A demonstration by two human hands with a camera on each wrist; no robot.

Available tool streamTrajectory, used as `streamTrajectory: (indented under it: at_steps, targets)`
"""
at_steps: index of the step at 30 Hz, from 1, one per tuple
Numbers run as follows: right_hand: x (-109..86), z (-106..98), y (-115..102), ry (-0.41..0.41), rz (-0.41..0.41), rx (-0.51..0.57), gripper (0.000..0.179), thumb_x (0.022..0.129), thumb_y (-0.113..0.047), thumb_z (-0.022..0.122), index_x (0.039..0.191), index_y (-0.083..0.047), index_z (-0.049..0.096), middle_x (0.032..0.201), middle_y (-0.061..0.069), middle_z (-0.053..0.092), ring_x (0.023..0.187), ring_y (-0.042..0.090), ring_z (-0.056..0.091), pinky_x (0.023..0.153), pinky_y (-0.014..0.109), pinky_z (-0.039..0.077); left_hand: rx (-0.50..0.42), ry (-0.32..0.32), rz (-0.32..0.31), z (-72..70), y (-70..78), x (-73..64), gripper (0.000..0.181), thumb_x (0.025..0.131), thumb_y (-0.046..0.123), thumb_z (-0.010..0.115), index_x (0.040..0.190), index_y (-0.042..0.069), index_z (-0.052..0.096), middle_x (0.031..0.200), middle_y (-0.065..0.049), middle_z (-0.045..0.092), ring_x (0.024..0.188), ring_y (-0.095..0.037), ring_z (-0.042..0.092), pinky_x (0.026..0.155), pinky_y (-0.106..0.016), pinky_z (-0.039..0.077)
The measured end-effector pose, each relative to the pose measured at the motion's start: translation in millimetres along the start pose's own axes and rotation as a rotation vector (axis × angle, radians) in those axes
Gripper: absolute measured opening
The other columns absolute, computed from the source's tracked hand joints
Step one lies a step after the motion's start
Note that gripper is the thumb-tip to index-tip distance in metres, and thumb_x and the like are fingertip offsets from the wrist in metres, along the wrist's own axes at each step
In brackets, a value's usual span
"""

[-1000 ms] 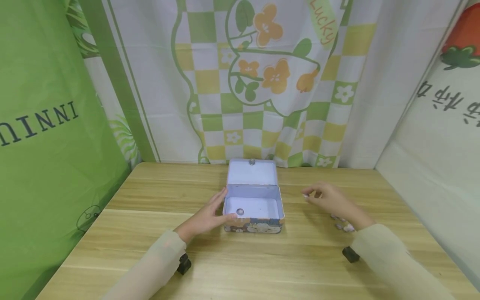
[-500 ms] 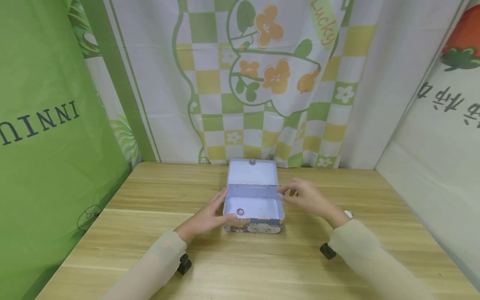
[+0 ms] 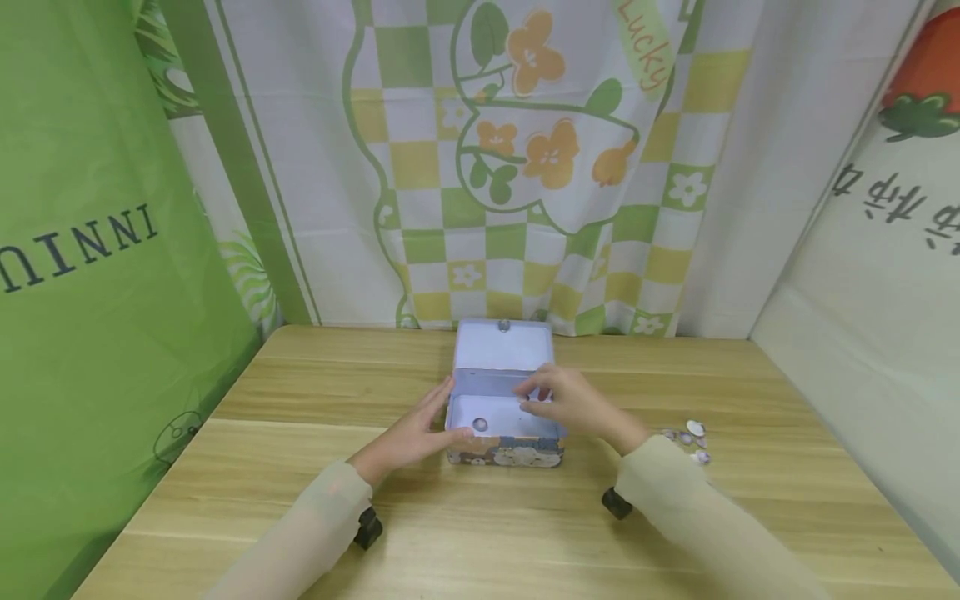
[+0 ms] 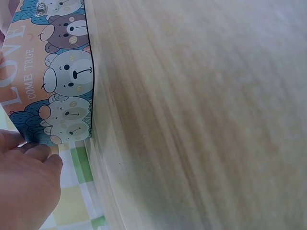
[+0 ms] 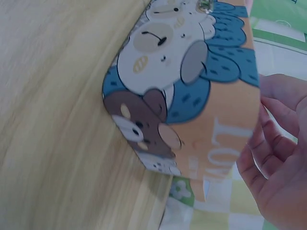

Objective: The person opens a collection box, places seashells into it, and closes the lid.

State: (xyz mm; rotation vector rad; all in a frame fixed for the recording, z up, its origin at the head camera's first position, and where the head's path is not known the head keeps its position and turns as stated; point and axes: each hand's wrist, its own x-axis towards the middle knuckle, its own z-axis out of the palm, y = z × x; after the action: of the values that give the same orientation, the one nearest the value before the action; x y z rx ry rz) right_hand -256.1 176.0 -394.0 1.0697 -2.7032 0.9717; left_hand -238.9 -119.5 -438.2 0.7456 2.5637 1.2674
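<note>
A small tin box (image 3: 506, 454) with cartoon bears and a "LOVE" print stands on the table, its pale lid (image 3: 504, 346) raised at the back. One small round shell (image 3: 480, 424) lies on the box floor at the front left. My left hand (image 3: 408, 437) holds the box at its left side, thumb over the front rim and fingers along the wall. Above the box's right half is my right hand (image 3: 577, 404), thumb and forefinger pinching a small shell (image 3: 525, 399) that is mostly covered. In the right wrist view the box wall hides those fingertips.
Several small shells (image 3: 696, 428) lie loose on the wooden table (image 3: 480, 533), right of the box. A patterned curtain (image 3: 517, 275) hangs behind the table's far edge. Green cloth (image 3: 97, 333) borders the left side, and a pale sheet (image 3: 877, 350) the right.
My right hand has moved left from beside the shell pile to over the box with the small shell. The loose shells are uncovered again. My left hand and the box have stayed put.
</note>
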Motion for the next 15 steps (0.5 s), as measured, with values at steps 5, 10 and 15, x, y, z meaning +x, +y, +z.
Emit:
streamTrajectory:
  at_steps: [5,10,15]
  targets:
    - [7.9,10,-1,-0.027,-0.001,0.010,0.020,0.092,-0.011,0.073,0.111,-0.005,0.075,0.101,0.002,0.069,0.088,0.020,0.062,0.073,0.027,0.053,-0.018,-0.006,-0.009,-0.5,0.7,0.1,0.095,0.096,0.050,0.064,0.163,0.019,0.004,0.168,-0.009,0.002,0.151,-0.034,0.008,0.115,-0.064,0.017]
    - [14.4,18,-3,-0.062,0.008,0.013,0.021,0.092,-0.011,0.073,0.112,-0.005,0.075,0.104,0.002,0.071,0.091,0.022,0.063,0.076,0.028,0.055,-0.028,-0.011,-0.011,-0.3,1.2,0.5,0.093,0.097,0.043,0.065,0.163,0.019,0.004,0.168,-0.007,0.002,0.151,-0.034,0.008,0.115,-0.063,0.019]
    - [18.2,25,-3,-0.083,0.022,0.011,0.019,0.092,-0.010,0.073,0.111,-0.006,0.075,0.107,0.003,0.071,0.094,0.022,0.065,0.082,0.031,0.056,-0.017,-0.007,-0.011,0.1,-0.4,0.7,0.094,0.096,0.048,0.064,0.163,0.019,0.004,0.168,-0.009,0.002,0.150,-0.036,0.009,0.114,-0.065,0.019]
